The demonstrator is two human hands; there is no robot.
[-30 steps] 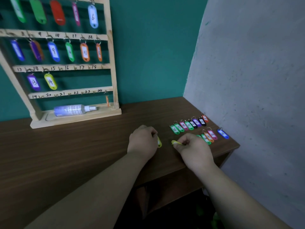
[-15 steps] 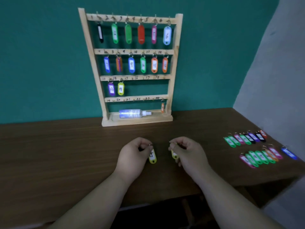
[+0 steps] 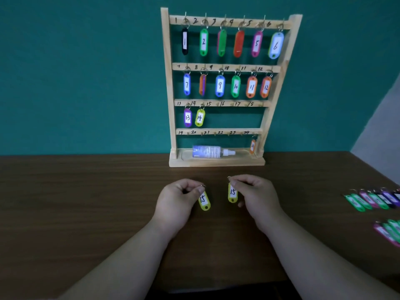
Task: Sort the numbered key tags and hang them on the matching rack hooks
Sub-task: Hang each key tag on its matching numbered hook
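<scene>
A yellow tag [image 3: 204,202] marked 15 is pinched by its ring in the left hand [image 3: 177,202], a second tag [image 3: 232,193] likewise in the right hand [image 3: 257,195], above the table [image 3: 86,202]. The 15 hook [image 3: 218,104] on the rack [image 3: 167,83] is small; a ring could be dropped or hung one hook over.

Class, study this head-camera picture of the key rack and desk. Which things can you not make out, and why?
Head view only.
1. Numbers on the hook 3 tag, hook 4 tag and hook 8 tag: faces turned away or edge-on.
2. The loose tags at the right: blurred, cut off by the frame edge.
3. The small orange tag on the bottom row: number too small.
4. The bottle label: too small.
</scene>
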